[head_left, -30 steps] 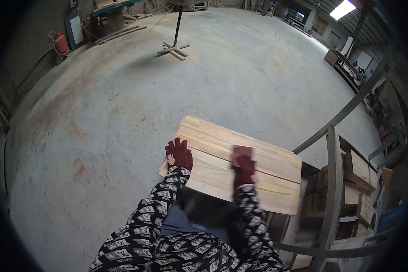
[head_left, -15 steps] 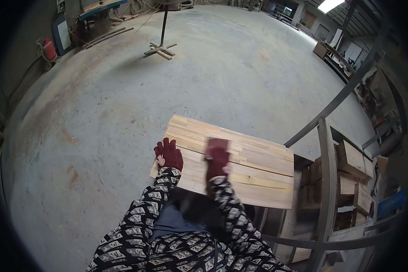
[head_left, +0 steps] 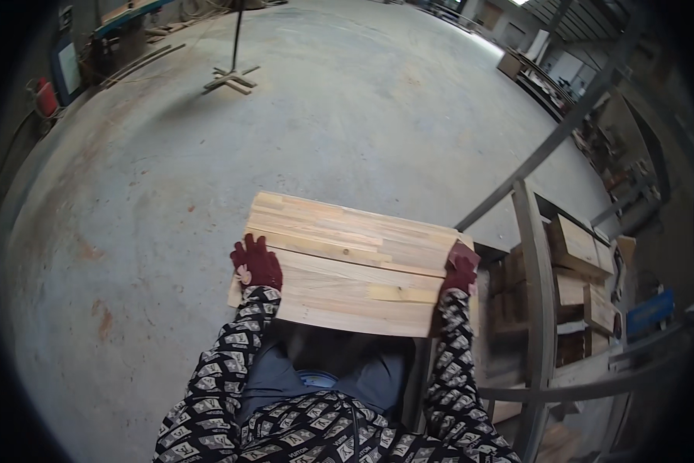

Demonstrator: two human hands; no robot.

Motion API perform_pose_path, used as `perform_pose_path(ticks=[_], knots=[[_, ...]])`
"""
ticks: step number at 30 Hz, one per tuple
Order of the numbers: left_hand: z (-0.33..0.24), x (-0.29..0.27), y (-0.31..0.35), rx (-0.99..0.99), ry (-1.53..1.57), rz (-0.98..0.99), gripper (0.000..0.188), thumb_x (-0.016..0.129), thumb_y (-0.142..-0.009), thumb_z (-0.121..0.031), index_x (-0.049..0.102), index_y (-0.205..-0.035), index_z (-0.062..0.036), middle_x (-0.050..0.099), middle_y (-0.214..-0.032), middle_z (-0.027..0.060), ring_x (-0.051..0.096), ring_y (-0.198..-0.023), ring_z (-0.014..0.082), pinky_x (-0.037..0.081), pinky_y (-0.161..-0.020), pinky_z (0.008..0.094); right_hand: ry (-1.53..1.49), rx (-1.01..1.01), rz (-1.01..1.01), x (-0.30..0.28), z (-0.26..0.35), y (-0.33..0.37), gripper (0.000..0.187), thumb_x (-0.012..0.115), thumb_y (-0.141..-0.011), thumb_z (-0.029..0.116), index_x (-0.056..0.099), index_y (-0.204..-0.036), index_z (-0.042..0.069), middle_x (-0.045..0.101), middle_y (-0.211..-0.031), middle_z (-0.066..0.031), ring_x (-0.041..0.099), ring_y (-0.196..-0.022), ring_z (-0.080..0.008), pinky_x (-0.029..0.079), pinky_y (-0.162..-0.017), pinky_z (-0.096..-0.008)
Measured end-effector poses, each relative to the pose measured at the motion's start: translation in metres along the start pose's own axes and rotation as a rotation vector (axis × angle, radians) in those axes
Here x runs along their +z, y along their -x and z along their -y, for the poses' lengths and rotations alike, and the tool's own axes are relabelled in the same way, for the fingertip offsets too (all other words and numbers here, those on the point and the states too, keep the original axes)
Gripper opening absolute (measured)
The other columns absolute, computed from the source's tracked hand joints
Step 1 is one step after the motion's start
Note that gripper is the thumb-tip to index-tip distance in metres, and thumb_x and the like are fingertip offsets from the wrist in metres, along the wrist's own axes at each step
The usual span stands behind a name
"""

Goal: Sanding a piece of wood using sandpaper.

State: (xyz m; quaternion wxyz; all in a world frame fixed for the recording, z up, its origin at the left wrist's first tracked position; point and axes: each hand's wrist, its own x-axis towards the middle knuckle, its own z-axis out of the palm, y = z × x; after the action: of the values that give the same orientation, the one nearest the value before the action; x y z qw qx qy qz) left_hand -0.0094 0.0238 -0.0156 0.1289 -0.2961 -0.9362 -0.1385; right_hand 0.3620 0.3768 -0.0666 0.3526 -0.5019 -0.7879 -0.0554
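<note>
Two pale wooden panels (head_left: 324, 299) made of glued strips lie side by side in front of me, a dark gap running lengthwise between them. Across their left end rests my left hand (head_left: 260, 265) in a dark red knit glove, open, fingers spread flat on the wood. My right hand (head_left: 458, 276), gloved the same way, is at the right end of the panels. It presses a flat reddish-brown piece of sandpaper (head_left: 463, 253) against the surface; the fingers partly cover it.
A grey metal frame (head_left: 534, 293) stands close on my right, with wooden blocks (head_left: 575, 245) stacked in it and a blue object (head_left: 649, 310) beside them. Farther off are a pole on a cross-shaped wooden foot (head_left: 231, 80) and a red extinguisher (head_left: 47, 97).
My right hand has slid the sandpaper from the middle of the panels to their right end. The left hand stays on the left end. The whole view has shifted slightly.
</note>
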Motion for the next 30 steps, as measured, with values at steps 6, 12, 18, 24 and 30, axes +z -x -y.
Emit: perform_pose_path(ticks=[6,12,18,24,30], knots=[[0.0,-0.008,0.0,0.036,0.04,-0.033,0.044,0.072,-0.086,-0.021,0.06,-0.125,-0.006,0.053,-0.134,0.0152,0.05,-0.12,0.0359,0.041,-0.102,0.0526,-0.226,-0.047,0.049,0.037,0.19,0.057,0.039,0.072,-0.087,0.009,0.07,-0.126,0.006,0.067,-0.132,-0.0204,0.058,-0.129,-0.0424,0.04,-0.115,-0.0511],[0.002,-0.011,0.001,0.056,0.064,0.001,0.046,0.071,-0.087,-0.021,0.059,-0.128,-0.0054,0.053,-0.136,0.0158,0.049,-0.121,0.036,0.041,-0.103,0.052,-0.599,-0.568,0.325,-0.007,0.271,0.073,0.049,0.08,-0.079,0.013,0.067,-0.125,0.008,0.065,-0.133,-0.0189,0.056,-0.133,-0.0376,0.042,-0.111,-0.0523],[0.0,-0.01,0.001,0.032,0.05,0.017,0.047,0.07,-0.088,-0.024,0.059,-0.13,-0.0055,0.052,-0.139,0.016,0.049,-0.123,0.0364,0.04,-0.105,0.0524,-0.439,-0.229,0.064,-0.015,0.106,0.002,0.035,0.081,-0.078,0.003,0.075,-0.112,0.003,0.073,-0.114,-0.0204,0.064,-0.113,-0.042,0.05,-0.101,-0.0486],[-0.005,-0.011,0.0,0.006,0.049,0.005,0.045,0.072,-0.087,-0.021,0.059,-0.127,-0.0055,0.052,-0.137,0.016,0.049,-0.122,0.0364,0.039,-0.105,0.0529,-0.166,0.162,0.018,0.011,0.042,-0.001,0.029,0.076,-0.085,0.011,0.077,-0.114,0.004,0.075,-0.114,-0.021,0.07,-0.111,-0.0412,0.055,-0.099,-0.0489],[-0.002,-0.012,0.0,0.038,0.052,-0.019,0.046,0.071,-0.087,-0.022,0.059,-0.128,-0.0049,0.052,-0.137,0.0162,0.049,-0.122,0.0368,0.04,-0.104,0.0533,-0.345,-0.284,0.278,0.034,0.256,0.068,0.049,0.074,-0.083,0.013,0.065,-0.131,0.007,0.065,-0.133,-0.0165,0.056,-0.131,-0.0375,0.037,-0.117,-0.0523]])
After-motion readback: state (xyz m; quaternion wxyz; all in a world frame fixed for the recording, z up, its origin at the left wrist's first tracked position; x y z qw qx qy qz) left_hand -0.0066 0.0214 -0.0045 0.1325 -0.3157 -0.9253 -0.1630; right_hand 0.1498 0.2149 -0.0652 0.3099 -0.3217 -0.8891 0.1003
